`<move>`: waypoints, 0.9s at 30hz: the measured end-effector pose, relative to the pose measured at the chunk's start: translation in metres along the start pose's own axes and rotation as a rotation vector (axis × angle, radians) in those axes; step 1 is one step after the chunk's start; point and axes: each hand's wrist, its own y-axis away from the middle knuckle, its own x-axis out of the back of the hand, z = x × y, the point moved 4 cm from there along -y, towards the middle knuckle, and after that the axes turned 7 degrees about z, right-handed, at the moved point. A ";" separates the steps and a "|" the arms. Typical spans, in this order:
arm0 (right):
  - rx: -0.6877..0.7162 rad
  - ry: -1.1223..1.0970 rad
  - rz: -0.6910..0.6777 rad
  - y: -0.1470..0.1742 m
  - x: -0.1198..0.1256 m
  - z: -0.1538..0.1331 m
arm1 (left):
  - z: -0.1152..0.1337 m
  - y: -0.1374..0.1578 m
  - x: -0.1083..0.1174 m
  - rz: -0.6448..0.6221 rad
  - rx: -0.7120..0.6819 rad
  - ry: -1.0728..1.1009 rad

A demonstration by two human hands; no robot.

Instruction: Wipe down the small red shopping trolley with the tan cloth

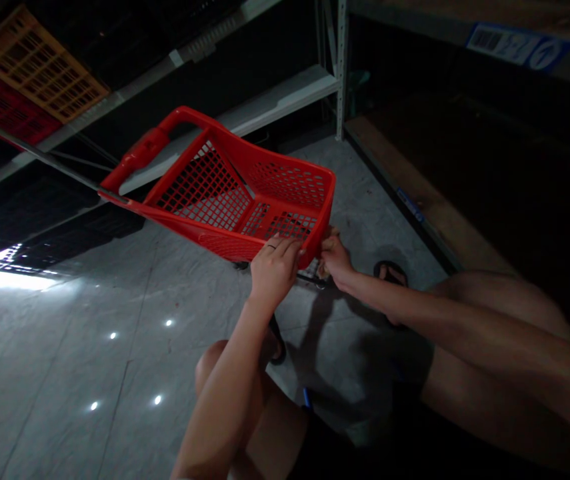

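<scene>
A red rolling shopping basket (245, 233) with holed plastic sides stands tilted on the floor. Nothing shows inside it. My left hand (273, 268) has its fingers hooked over the near rim, close to the corner. Against the outside of the basket's end wall, my right hand (335, 259) is closed on a crumpled brownish cloth (323, 269). Only the cloth's edges stick out around the fingers.
Grey metal shelving (285, 100) runs behind the basket, with a yellow crate (47, 63) and a red crate (2, 107) at upper left. A low wooden shelf (405, 173) borders the right side. Sandalled feet (391, 275) rest on the grey floor (65, 373).
</scene>
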 end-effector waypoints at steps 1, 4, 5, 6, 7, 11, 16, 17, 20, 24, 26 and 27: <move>-0.050 -0.014 -0.049 0.014 -0.002 0.001 | 0.001 -0.001 -0.001 -0.002 0.011 -0.007; -0.132 -0.103 -0.226 0.051 -0.012 -0.011 | 0.004 -0.006 -0.005 -0.010 0.057 -0.028; -0.130 -0.128 -0.259 0.059 -0.015 -0.018 | 0.005 -0.008 -0.007 -0.018 0.067 -0.030; -0.131 -0.141 -0.270 0.064 -0.017 -0.025 | 0.006 -0.010 -0.008 -0.030 0.071 -0.025; -0.141 -0.140 -0.262 0.066 -0.017 -0.031 | 0.007 -0.012 -0.008 -0.047 0.060 -0.006; -0.086 -0.090 -0.075 0.055 -0.006 -0.057 | -0.010 -0.022 0.002 -0.048 -0.006 0.137; 0.676 0.124 0.150 0.030 0.018 -0.119 | -0.071 -0.025 0.013 0.049 0.095 0.018; 0.802 0.209 0.122 0.026 0.018 -0.127 | -0.080 -0.025 0.011 0.040 0.108 0.004; 0.971 0.482 -0.035 0.017 0.011 -0.126 | -0.091 -0.026 0.001 0.045 0.138 -0.004; 0.989 0.731 -0.093 0.005 0.004 -0.097 | -0.086 -0.030 -0.006 0.089 0.175 -0.032; 1.011 0.791 -0.082 0.001 0.007 -0.081 | -0.084 -0.031 -0.008 0.094 0.192 -0.045; 1.020 0.831 -0.098 -0.001 0.009 -0.072 | -0.084 -0.032 -0.008 0.099 0.201 -0.050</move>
